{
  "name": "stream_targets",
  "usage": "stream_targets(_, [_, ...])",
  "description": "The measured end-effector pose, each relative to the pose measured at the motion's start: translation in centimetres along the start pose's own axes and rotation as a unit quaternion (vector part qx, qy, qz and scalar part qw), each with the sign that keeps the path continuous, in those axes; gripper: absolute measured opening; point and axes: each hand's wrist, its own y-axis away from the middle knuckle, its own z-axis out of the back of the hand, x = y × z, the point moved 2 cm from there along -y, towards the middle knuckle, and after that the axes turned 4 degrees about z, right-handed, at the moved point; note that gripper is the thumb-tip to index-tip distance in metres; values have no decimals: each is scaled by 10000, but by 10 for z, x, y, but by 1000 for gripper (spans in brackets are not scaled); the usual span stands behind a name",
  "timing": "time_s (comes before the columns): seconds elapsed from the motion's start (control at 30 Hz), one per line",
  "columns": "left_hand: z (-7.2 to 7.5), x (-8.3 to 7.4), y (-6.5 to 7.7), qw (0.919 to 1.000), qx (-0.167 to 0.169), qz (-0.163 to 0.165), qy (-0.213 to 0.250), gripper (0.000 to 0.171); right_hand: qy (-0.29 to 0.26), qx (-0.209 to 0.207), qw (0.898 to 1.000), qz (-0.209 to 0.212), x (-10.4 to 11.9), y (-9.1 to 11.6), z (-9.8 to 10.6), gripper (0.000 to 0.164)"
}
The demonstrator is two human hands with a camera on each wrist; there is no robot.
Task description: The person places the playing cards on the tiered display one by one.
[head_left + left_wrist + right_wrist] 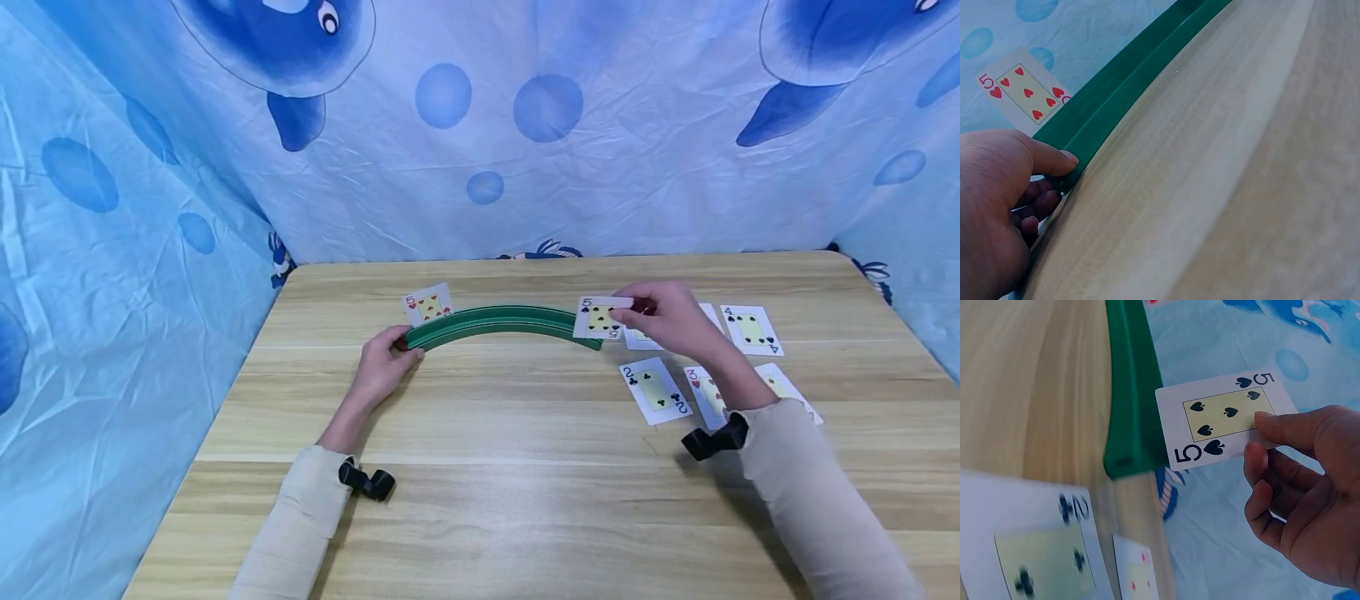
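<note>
Green holder (501,319) has 5-hrts (430,307) in it; L grip (381,367) clamped on holder's end; R grip (669,318) pinching 5-spds (597,317).

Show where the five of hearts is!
In the head view, the five of hearts stands at the left end of the green holder, by the left hand.

The head view is bright, a sleeve (817,492) shadowing its lower right; the dimmer right-wrist view blurs the lower-left two of clubs (1041,550).
</note>
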Motion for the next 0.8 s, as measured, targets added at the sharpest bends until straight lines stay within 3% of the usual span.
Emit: stream_targets(0.8, [-1, 1, 0, 10000, 12, 11, 22, 34, -712, 534, 9953, 377, 36, -48, -61, 21])
